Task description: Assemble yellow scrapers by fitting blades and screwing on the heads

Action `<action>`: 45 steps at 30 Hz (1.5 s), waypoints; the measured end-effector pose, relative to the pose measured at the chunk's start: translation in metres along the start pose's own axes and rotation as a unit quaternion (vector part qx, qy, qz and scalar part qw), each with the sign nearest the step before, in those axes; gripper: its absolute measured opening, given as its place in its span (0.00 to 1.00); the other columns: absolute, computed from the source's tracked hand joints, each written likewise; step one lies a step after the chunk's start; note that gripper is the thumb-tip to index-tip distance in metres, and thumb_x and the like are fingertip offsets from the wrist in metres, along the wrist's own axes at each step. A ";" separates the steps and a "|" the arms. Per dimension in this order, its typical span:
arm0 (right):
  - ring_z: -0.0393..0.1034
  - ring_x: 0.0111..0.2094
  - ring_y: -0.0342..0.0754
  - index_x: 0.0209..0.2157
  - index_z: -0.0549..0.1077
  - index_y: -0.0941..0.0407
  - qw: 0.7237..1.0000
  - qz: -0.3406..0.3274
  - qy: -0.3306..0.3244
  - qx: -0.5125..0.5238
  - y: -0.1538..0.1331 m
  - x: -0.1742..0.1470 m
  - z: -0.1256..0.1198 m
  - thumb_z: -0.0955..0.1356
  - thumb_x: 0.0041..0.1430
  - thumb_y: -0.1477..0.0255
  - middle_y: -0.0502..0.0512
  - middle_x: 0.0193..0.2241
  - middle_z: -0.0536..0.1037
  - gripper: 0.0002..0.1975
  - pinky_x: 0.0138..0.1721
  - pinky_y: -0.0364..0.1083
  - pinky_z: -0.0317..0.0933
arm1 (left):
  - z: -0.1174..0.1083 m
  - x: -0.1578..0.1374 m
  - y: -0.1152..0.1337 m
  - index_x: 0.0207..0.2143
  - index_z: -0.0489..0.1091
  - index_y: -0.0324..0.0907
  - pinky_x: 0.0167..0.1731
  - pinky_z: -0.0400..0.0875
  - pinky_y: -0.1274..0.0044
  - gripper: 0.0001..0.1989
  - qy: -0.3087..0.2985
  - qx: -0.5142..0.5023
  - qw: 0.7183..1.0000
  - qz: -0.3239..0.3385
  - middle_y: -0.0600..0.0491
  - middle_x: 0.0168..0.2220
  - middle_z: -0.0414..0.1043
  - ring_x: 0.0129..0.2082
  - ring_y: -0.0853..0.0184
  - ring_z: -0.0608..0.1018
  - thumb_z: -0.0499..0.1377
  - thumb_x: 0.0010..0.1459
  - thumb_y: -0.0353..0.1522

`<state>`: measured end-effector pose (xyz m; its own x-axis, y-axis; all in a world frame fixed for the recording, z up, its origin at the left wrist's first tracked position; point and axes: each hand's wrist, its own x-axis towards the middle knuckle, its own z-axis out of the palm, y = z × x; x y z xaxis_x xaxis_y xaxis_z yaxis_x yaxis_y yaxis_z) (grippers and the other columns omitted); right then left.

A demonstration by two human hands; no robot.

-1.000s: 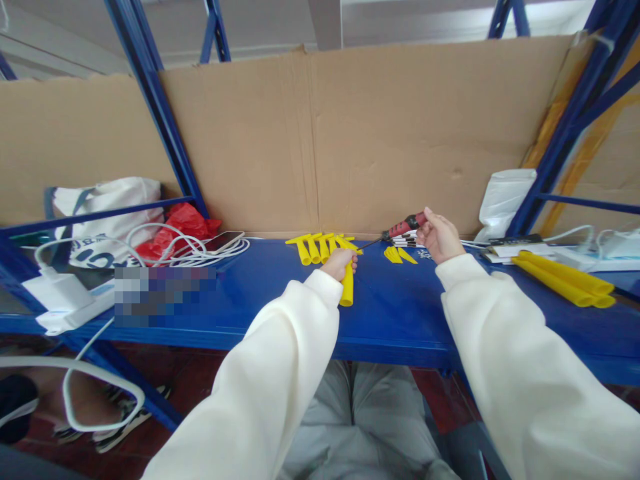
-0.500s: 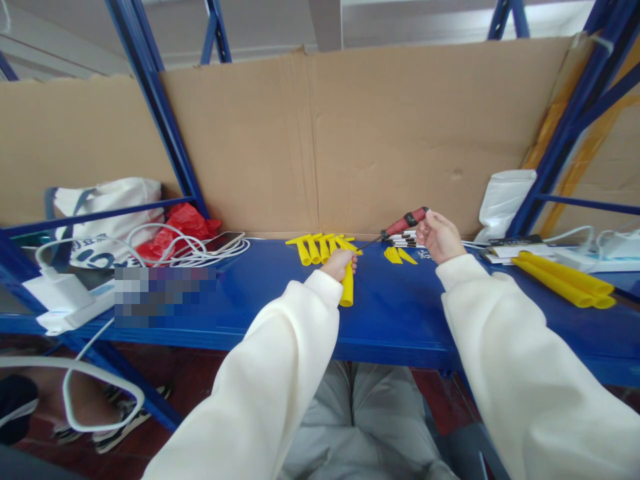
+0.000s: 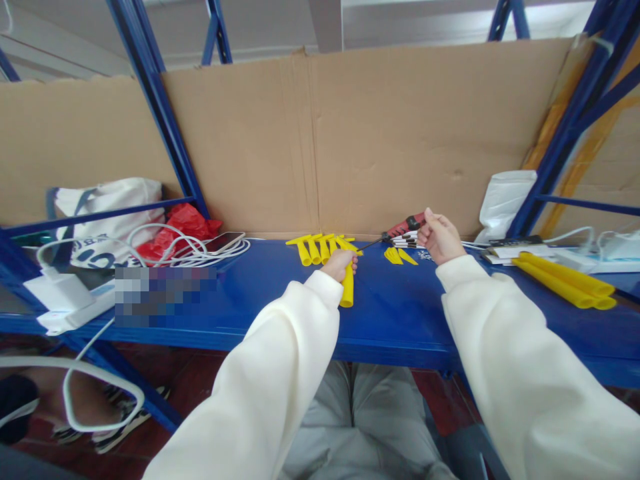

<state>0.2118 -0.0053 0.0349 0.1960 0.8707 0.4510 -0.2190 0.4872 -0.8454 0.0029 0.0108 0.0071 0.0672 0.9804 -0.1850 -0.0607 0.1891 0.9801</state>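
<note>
One yellow tube (image 3: 347, 295) lay just below the centre of the frame, its open end jutting from the left hand (image 3: 340, 264), whose fingers were wrapped round it. Right of centre, the right hand (image 3: 441, 238) pinched the butt of a red-handled screwdriver (image 3: 401, 228) between thumb and fingers; the dark shaft slanted down and left to the left hand, where its tip could not be made out. Just above the left hand, a row of short yellow tubes (image 3: 314, 253) lay on the blue desk (image 3: 395, 300). Small yellow pieces (image 3: 393, 255) lay below the screwdriver, longer yellow tubes (image 3: 560, 278) at the right of the frame, and a red plastic bag (image 3: 190, 217) at the left.
</note>
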 end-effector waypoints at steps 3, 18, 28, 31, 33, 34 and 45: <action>0.53 0.12 0.36 0.24 0.55 0.53 1.000 0.001 0.010 0.003 0.000 -0.001 0.001 0.77 0.35 0.50 0.38 0.11 0.59 0.32 0.13 0.37 0.50 | 0.000 0.000 0.000 0.27 0.64 0.40 0.15 0.53 0.84 0.09 -0.002 -0.002 1.000 0.003 0.60 0.14 0.57 0.13 0.77 0.59 0.52 0.57 0.22; 0.53 0.10 0.37 0.24 0.55 0.52 0.993 -0.027 0.115 -0.018 0.006 0.004 0.002 0.76 0.42 0.55 0.36 0.09 0.55 0.27 0.11 0.37 0.46 | 0.002 -0.009 0.006 0.23 0.58 0.41 0.15 0.52 0.82 0.14 -0.013 -0.024 1.000 -0.006 0.61 0.14 0.56 0.12 0.78 0.57 0.50 0.59 0.20; 0.48 0.09 0.37 0.23 0.54 0.52 0.981 -0.032 0.191 -0.035 0.005 0.005 0.003 0.72 0.48 0.65 0.36 0.08 0.51 0.21 0.10 0.38 0.43 | 0.001 -0.009 0.007 0.24 0.61 0.41 0.17 0.53 0.82 0.11 -0.012 -0.046 0.999 0.003 0.61 0.16 0.56 0.13 0.78 0.58 0.52 0.58 0.20; 0.48 0.08 0.37 0.22 0.54 0.52 0.985 0.003 0.160 -0.059 0.006 0.000 0.008 0.71 0.48 0.67 0.37 0.08 0.51 0.19 0.10 0.39 0.42 | 0.001 -0.009 0.008 0.23 0.60 0.41 0.17 0.53 0.81 0.12 -0.004 -0.045 0.999 0.001 0.60 0.16 0.56 0.12 0.78 0.58 0.52 0.58 0.21; 0.48 0.08 0.37 0.22 0.54 0.52 0.988 0.029 0.132 -0.080 0.007 -0.003 0.011 0.71 0.49 0.67 0.37 0.07 0.51 0.18 0.10 0.39 0.43 | 0.002 -0.009 0.008 0.23 0.59 0.41 0.16 0.53 0.82 0.13 -0.002 -0.050 0.999 0.003 0.61 0.16 0.56 0.12 0.78 0.57 0.53 0.57 0.20; 0.49 0.08 0.38 0.22 0.55 0.52 0.987 0.043 0.120 -0.093 0.008 -0.004 0.012 0.71 0.50 0.67 0.38 0.07 0.52 0.18 0.10 0.38 0.43 | 0.002 -0.008 0.008 0.22 0.59 0.41 0.16 0.53 0.82 0.13 -0.002 -0.054 0.999 0.003 0.61 0.16 0.56 0.12 0.78 0.57 0.53 0.57 0.20; 0.60 0.13 0.38 0.23 0.66 0.57 0.908 0.269 -0.162 -0.278 0.020 -0.006 0.002 0.75 0.49 0.63 0.46 0.13 0.66 0.17 0.12 0.36 0.53 | 0.000 -0.003 0.006 0.23 0.59 0.41 0.16 0.54 0.83 0.12 0.003 -0.063 0.998 0.027 0.61 0.16 0.57 0.12 0.78 0.58 0.53 0.57 0.20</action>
<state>0.2046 -0.0005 0.0155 -0.1084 0.9904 -0.0862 0.3337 -0.0455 -0.9416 0.0027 0.0086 0.0138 0.0548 0.9897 -0.1322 -0.1890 0.1403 0.9719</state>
